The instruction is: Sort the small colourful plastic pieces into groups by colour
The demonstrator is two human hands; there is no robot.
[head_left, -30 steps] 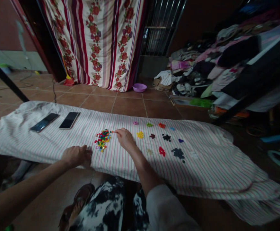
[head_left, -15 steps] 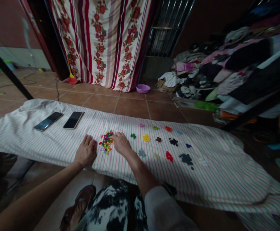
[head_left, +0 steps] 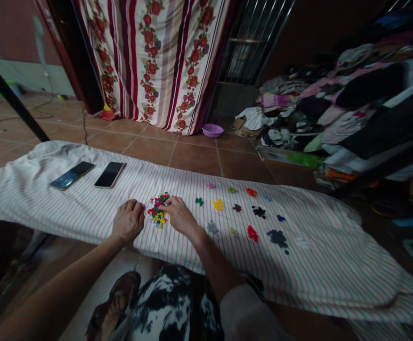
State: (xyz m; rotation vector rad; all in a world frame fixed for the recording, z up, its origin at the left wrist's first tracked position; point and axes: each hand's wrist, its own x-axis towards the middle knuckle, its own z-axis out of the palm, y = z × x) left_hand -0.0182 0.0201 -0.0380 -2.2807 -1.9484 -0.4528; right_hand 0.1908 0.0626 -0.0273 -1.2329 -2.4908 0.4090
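Observation:
A mixed heap of small coloured building-brick pieces (head_left: pixel 157 211) lies on a striped cloth (head_left: pixel 192 251). My right hand (head_left: pixel 180 215) reaches over the heap's right side. Its thumb and forefinger are apart at the pieces, and no piece shows between them. To the left of the heap, my left hand (head_left: pixel 129 219) rests palm down on the cloth with its fingers curled in; its palm is hidden. Sorted by colour, several small piles lie right of my right hand, among them green (head_left: pixel 199 201), yellow (head_left: pixel 218 204), red (head_left: pixel 252 233), black (head_left: pixel 258 211) and dark grey (head_left: pixel 277 237).
Two phones, one at the far left (head_left: pixel 72 175) and one beside it (head_left: pixel 110 174), lie on the cloth. Beyond, a purple basin (head_left: pixel 212 130) stands on the tiled floor by a floral curtain (head_left: pixel 164 66). Clothes (head_left: pixel 320 99) are heaped at the right.
My right hand's thumb and forefinger have spread apart over the heap. My left hand's fingers have curled in more. The view has shifted slightly.

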